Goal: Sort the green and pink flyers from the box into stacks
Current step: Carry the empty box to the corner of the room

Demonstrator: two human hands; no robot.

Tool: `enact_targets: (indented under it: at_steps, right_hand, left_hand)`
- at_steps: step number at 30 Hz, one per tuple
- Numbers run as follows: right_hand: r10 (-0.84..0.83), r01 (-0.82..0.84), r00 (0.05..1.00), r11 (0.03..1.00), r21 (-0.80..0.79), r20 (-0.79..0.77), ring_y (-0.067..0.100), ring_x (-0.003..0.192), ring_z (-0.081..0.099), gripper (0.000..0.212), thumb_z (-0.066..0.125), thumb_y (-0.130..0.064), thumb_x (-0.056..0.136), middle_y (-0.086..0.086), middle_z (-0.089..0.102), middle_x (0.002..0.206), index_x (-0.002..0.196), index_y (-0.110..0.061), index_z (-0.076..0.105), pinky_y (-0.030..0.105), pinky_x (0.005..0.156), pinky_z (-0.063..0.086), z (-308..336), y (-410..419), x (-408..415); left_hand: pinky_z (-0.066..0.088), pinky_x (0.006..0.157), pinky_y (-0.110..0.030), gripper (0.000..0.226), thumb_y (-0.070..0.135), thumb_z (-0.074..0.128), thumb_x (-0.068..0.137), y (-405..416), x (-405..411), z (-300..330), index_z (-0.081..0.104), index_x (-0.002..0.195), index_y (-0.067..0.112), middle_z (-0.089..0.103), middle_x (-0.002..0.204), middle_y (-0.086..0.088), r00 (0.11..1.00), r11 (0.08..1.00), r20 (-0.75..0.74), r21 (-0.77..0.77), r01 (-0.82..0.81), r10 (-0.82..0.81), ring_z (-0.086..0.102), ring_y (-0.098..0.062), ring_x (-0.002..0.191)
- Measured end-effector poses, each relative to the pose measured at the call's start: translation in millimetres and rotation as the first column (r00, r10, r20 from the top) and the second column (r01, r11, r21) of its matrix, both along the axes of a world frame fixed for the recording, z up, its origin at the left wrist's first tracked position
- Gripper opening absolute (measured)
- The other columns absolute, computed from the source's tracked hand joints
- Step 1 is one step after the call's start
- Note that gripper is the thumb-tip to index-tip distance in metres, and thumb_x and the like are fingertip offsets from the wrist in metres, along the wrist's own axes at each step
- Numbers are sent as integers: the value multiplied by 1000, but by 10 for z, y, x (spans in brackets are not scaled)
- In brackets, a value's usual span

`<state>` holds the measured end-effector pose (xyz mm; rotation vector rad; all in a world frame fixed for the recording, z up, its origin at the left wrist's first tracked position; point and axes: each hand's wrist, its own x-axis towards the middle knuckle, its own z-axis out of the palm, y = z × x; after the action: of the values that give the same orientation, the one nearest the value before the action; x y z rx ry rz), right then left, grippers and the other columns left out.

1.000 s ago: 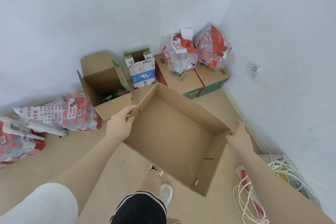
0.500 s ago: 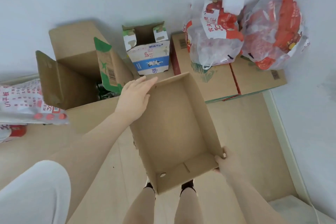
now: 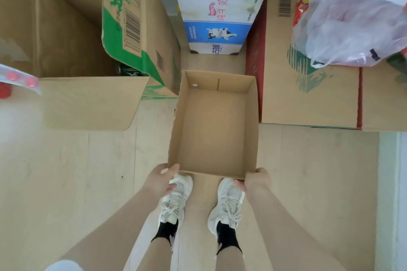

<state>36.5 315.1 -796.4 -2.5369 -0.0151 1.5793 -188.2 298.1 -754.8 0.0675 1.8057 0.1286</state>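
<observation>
Both hands, left hand point(image 3: 161, 179) and right hand point(image 3: 255, 179), hold the empty box point(image 3: 214, 125) by its near corners. No flyers show; next, probably let go.

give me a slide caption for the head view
Both hands, left and right, hold an empty cardboard box by its near corners above white sneakers.

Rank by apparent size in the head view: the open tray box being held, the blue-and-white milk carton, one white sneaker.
1. open tray box
2. milk carton, partly cropped and farther off, so unsure
3. white sneaker
</observation>
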Motion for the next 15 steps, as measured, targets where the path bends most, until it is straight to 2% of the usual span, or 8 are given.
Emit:
enact_targets:
  at_steps: [2,5,8,10,13,15]
  right_hand:
    - [14,-14,1000,1000,-1,8,21,46,65,12,36,0,88,17,65,102,83,-9,43,13,33,39,-218,31,-6]
    - [6,-6,1000,1000,23,7,14,36,60,9,38,-2,92,18,63,100,87,-8,43,13,34,40,-545,103,-12]
    - [-119,120,992,992,37,-30,19,48,63,9,44,-4,93,13,59,97,101,-7,45,15,35,43,-789,199,-44]
    - [-167,171,984,982,82,-59,21,59,63,11,49,-6,93,12,58,96,104,-6,46,15,39,47,-909,292,-86]
    - [-274,290,954,947,139,-124,28,81,64,12,54,-4,91,21,58,107,102,0,50,17,43,52,-1091,482,-125]
    - [-332,361,928,916,178,-171,25,85,63,18,54,-3,91,22,59,111,108,5,52,20,57,56,-1200,652,-148]
  left_hand:
    - [54,76,-27,43,26,57,91,28,60,-312,42,128,9,64,104,-15,989,992,86,28,-122,120,65,-24,89]
    - [55,58,-19,34,10,53,93,140,111,-770,43,124,0,61,98,-21,971,969,28,65,-240,239,62,-21,73]
    - [54,62,-22,31,3,47,93,238,115,-1089,44,124,-1,61,106,-25,965,963,-18,62,-262,263,63,-19,70]
    - [54,56,-20,30,0,45,94,342,114,-1229,44,124,-1,60,109,-25,951,949,-46,99,-300,305,62,-18,68]
    - [52,49,-16,31,-2,45,93,580,125,-1409,45,123,2,59,102,-20,934,928,-65,155,-339,352,60,-17,66]
    - [53,56,-18,30,-3,46,92,765,135,-1530,46,122,3,60,101,-18,935,927,-64,172,-334,349,62,-16,66]
